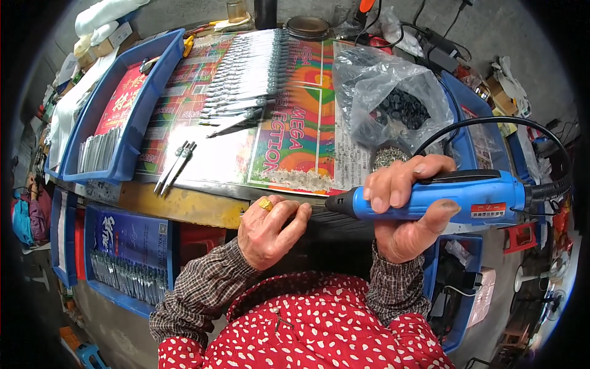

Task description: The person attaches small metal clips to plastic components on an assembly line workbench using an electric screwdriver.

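Observation:
My right hand (396, 184) is wrapped around a blue electric screwdriver (482, 194), which lies level with its black nose pointing left. At the table's front edge, my left hand (270, 230), with a gold ring, has thumb and fingers pinched together beside the screwdriver's tip. Whatever sits in that pinch is hidden by the fingers. Beyond my hands, a long row of slim pen-like pieces (249, 71), pale with dark grey-green ends, covers the printed sheet. A few similar loose pieces (177, 165) lie left of my left hand.
A clear plastic bag of small black parts (402, 109) and a bowl of small metal pieces (390, 155) stand behind my right hand. At the left is a blue tray (142, 120) of silver strips. Below it hangs a blue bin (172, 255). A black cable (491, 119) arches from the screwdriver.

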Action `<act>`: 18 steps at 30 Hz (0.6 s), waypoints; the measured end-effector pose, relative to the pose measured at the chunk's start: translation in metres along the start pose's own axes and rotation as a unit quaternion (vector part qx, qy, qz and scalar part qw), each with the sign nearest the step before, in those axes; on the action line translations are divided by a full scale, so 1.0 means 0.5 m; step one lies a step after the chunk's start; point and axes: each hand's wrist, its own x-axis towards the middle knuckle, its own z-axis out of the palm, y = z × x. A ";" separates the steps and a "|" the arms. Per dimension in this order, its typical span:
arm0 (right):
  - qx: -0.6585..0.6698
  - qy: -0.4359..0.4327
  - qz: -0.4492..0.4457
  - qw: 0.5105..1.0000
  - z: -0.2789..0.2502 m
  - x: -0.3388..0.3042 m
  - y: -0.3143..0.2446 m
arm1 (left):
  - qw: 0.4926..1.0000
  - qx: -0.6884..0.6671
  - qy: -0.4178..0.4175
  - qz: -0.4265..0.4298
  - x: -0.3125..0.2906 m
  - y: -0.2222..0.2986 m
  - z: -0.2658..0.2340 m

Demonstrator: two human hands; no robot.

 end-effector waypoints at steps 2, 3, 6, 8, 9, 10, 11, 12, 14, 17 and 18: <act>0.050 -0.015 0.000 0.999 -0.006 0.000 0.001 | 1.000 -0.001 0.000 0.002 0.000 0.000 0.000; 0.050 -0.015 0.001 0.999 -0.006 0.000 0.002 | 1.000 0.005 -0.007 0.004 -0.001 0.000 0.000; 0.054 -0.013 -0.001 0.998 -0.006 0.000 0.003 | 1.000 0.013 -0.022 0.004 0.000 0.000 -0.003; 0.057 -0.011 0.002 0.998 -0.006 -0.001 0.003 | 0.999 0.016 -0.028 0.003 0.001 0.000 -0.003; 0.057 -0.012 0.003 0.998 -0.006 -0.001 0.003 | 0.999 0.016 -0.029 0.003 0.001 0.001 -0.004; 0.054 -0.011 0.004 0.998 -0.006 -0.001 0.002 | 0.999 0.017 -0.029 0.003 0.000 0.001 -0.004; 0.051 -0.010 0.006 0.999 -0.005 -0.002 0.002 | 0.999 0.018 -0.029 0.003 0.000 0.001 -0.006; 0.051 -0.010 0.006 0.999 -0.006 -0.002 0.001 | 1.000 0.014 -0.026 0.010 0.000 0.000 -0.007; 0.048 -0.006 0.010 0.999 -0.006 -0.001 0.000 | 1.000 0.010 -0.024 0.017 0.003 0.000 -0.007; -0.004 0.009 0.009 1.000 0.001 -0.001 -0.001 | 0.999 0.018 -0.018 0.031 0.003 0.002 -0.008; -0.004 0.009 0.009 1.000 0.001 -0.001 -0.001 | 0.999 0.021 -0.019 0.028 0.002 0.003 -0.009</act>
